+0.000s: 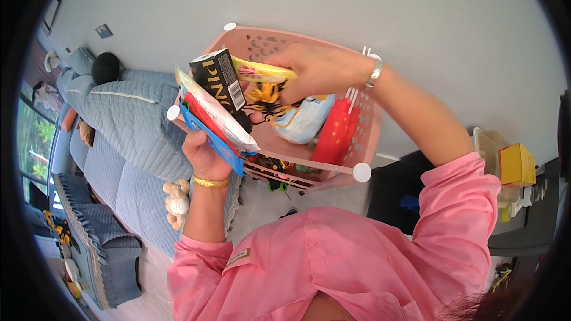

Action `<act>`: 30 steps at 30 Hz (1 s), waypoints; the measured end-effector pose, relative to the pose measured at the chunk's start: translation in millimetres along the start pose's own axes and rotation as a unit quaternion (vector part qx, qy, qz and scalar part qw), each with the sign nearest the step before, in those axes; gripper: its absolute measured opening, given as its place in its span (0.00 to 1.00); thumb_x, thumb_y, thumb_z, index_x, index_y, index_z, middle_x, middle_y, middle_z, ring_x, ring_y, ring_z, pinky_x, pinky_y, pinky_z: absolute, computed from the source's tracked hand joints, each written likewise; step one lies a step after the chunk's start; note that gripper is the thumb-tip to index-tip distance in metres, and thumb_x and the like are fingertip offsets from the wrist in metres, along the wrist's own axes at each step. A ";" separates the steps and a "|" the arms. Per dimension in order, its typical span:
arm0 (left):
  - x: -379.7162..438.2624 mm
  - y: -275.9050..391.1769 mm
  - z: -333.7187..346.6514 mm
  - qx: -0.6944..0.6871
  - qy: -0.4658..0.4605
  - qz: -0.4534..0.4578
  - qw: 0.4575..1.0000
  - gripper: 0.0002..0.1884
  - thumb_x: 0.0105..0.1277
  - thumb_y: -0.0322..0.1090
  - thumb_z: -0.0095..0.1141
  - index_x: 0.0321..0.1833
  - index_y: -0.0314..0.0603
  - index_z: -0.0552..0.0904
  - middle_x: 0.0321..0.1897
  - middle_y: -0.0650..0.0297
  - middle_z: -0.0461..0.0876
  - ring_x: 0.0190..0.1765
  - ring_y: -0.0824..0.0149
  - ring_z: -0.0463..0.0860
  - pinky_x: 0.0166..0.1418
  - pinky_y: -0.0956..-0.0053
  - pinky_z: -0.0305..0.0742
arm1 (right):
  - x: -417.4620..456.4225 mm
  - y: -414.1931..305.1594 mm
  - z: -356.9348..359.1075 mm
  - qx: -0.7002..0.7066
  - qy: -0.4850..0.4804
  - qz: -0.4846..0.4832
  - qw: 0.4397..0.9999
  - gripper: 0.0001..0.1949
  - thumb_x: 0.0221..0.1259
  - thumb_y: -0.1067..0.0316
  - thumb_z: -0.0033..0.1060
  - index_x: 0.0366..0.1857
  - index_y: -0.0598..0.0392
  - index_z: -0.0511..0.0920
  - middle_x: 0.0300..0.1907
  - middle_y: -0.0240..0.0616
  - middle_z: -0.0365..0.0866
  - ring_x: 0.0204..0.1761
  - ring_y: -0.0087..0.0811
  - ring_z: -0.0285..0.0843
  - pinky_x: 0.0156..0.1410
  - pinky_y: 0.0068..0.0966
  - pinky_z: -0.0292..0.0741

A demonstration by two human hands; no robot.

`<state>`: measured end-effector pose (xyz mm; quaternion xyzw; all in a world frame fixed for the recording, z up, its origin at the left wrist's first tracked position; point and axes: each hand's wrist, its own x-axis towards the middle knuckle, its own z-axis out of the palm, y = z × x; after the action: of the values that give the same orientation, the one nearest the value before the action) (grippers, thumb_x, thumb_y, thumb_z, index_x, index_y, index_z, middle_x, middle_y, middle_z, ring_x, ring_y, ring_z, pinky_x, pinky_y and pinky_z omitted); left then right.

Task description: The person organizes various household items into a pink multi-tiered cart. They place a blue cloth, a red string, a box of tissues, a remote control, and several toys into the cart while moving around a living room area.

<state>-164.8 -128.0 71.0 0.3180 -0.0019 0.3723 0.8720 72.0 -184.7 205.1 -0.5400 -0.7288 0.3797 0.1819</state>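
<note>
My left hand (207, 156) grips a bundle of packages above the left end of a pink plastic basket shelf (372, 142). A blue packet (212, 136), a red packet (207, 120), a white plastic packet (223, 113) and a black box with gold lettering (218, 82) are pressed together in it. My right hand (308, 69) reaches over the basket, its fingers on a yellow packet (263, 70) beside the box. A tangle of yellow-and-black cord (267, 98) hangs under those fingers; whether they hold it too, I cannot tell. My right fingertips are partly hidden.
In the basket lie a white-and-blue plastic pack (305, 120) and a red item with yellow stars and white sticks (337, 127). Toys (272, 165) show on the tier below. At left, a quilted blue sofa (138, 138) carries a teddy bear (177, 203). A yellow box (517, 165) stands right.
</note>
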 end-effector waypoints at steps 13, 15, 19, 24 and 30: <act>2.8 2.3 13.1 0.009 0.109 0.060 0.992 0.33 0.56 0.33 0.58 0.67 0.35 0.67 0.59 0.53 0.78 0.60 0.47 0.78 0.66 0.50 0.72 | -78.2 1.7 -50.5 -0.031 0.075 0.054 0.995 0.19 0.45 0.66 0.61 0.43 0.63 0.81 0.28 0.28 0.78 0.29 0.18 0.71 0.32 0.20 0.70; 8.0 13.6 0.6 0.028 0.162 0.074 0.984 0.28 0.60 0.33 0.58 0.65 0.36 0.70 0.58 0.54 0.79 0.59 0.54 0.79 0.66 0.53 0.73 | -84.0 5.7 -50.1 -0.011 0.089 0.037 0.995 0.21 0.45 0.67 0.60 0.47 0.61 0.81 0.26 0.26 0.76 0.26 0.16 0.68 0.26 0.17 0.67; 18.9 29.3 7.0 0.073 0.220 0.069 0.970 0.23 0.62 0.32 0.58 0.60 0.34 0.73 0.53 0.56 0.81 0.55 0.60 0.82 0.61 0.60 0.78 | -67.2 29.5 -18.0 -0.073 -0.039 0.057 0.995 0.17 0.51 0.63 0.64 0.44 0.61 0.80 0.24 0.31 0.76 0.25 0.21 0.70 0.28 0.23 0.70; 18.8 37.2 15.1 0.080 0.210 0.080 0.971 0.21 0.62 0.30 0.59 0.58 0.34 0.75 0.51 0.57 0.83 0.53 0.60 0.83 0.59 0.61 0.79 | -39.2 51.9 39.0 -0.131 -0.156 0.144 0.968 0.18 0.59 0.55 0.62 0.39 0.61 0.80 0.25 0.44 0.80 0.28 0.37 0.79 0.34 0.32 0.75; 16.4 40.6 19.1 0.110 0.228 0.062 0.965 0.17 0.60 0.28 0.61 0.53 0.37 0.78 0.46 0.62 0.84 0.48 0.65 0.84 0.54 0.65 0.81 | -45.5 42.0 45.5 -0.300 -0.130 0.140 0.935 0.17 0.61 0.51 0.59 0.38 0.56 0.84 0.26 0.49 0.81 0.32 0.47 0.82 0.39 0.40 0.77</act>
<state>-174.9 -106.9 112.7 0.3182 0.2180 0.4865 0.7839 84.5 -237.7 150.8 -0.6118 -0.7434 0.2316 -0.1396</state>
